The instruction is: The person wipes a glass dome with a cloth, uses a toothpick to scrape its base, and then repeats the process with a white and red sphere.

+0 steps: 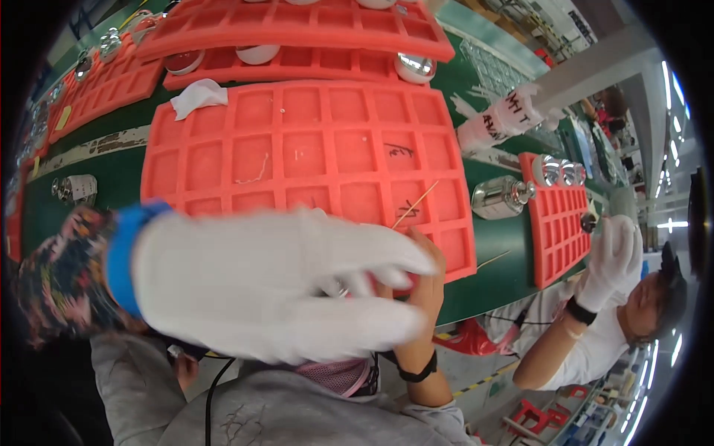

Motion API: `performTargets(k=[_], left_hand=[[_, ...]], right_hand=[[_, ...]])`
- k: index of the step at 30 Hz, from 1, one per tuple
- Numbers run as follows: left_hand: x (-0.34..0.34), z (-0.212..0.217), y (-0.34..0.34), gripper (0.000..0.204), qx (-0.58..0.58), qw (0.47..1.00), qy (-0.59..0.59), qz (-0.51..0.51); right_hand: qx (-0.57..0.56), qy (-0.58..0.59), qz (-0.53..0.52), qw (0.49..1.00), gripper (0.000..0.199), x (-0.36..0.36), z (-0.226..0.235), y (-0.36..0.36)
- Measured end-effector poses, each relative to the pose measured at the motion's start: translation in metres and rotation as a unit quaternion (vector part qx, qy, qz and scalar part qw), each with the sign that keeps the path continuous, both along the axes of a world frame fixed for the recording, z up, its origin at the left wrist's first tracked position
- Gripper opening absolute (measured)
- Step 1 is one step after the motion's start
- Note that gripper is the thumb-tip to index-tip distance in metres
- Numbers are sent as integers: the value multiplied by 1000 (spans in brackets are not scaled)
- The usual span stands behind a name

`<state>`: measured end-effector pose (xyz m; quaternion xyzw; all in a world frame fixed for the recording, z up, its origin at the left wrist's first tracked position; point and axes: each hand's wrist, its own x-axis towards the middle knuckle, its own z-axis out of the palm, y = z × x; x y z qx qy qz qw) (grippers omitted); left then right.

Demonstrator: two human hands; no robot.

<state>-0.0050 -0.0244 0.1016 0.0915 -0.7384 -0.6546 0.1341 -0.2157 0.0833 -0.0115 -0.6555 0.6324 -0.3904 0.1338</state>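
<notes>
My left hand (245, 275), in a white glove with a blue band and a flowered sleeve, reaches across the middle, blurred by motion. Its thumb and fingers point right and stand apart. A small shiny piece (341, 290) shows in the gap; whether the hand touches it I cannot tell. Beyond the fingertips is my bare right hand (426, 279), with a black wristband, partly hidden by the glove. A thin wooden stick (416, 204) slants above the red foam tray (301, 152), its lower end near my right fingers; whether they hold it is unclear.
A crumpled white tissue (199, 97) lies on the tray's far left corner. Silver bottles stand left (76, 189) and right (502, 197) on the green table (494, 249). Stacked red trays (297, 33) hold silver and white pieces. At right, a co-worker's gloved hand (613, 256) is raised.
</notes>
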Motion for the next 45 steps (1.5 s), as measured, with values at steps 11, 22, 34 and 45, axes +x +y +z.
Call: performTargets(k=[11,22,34,45], left_hand=[[-3,-116,12,85,-181,965,-78,171],[3,-127,11,83,-182,965,-48,181],[-3,-128,13,72,-161,965,-61,196],[-3,-123,18,62,-215,947,-88,221]], right_hand=[[57,71,7,996,19,-24,12,-27],[-67,-54,261,962,16,5,7,9],[-75,119,301,943,34,8,-8,27],[-69,114,233,963,42,21,-6,28]])
